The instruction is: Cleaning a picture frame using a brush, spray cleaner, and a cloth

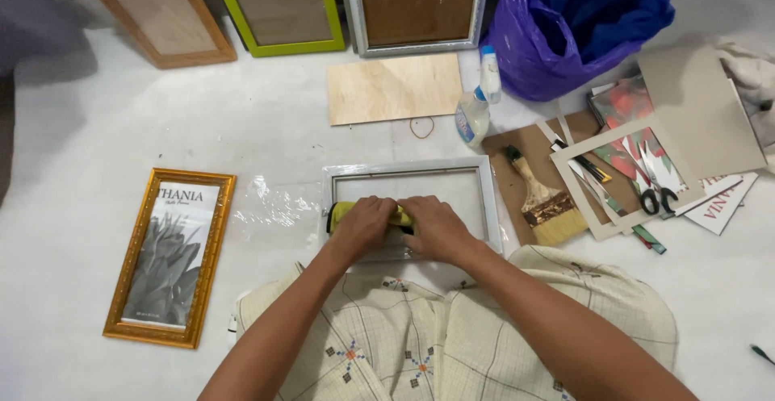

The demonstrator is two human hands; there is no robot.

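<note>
- White floor (161, 119) is all around the silver frame (408, 165).
- Left hand (363, 225) and right hand (434, 227) press down, fingers curled, on one yellow cloth (345, 210) inside the silver frame.
- One paintbrush (542, 198) and one spray bottle (474, 113) lie right of the silver frame.
- One gold frame (171, 256) lies left of it.
- Three more frames lean behind it.

Cloth (347, 210) on frame (408, 167); brush (546, 199) rt, framed print (168, 256) left.
</note>
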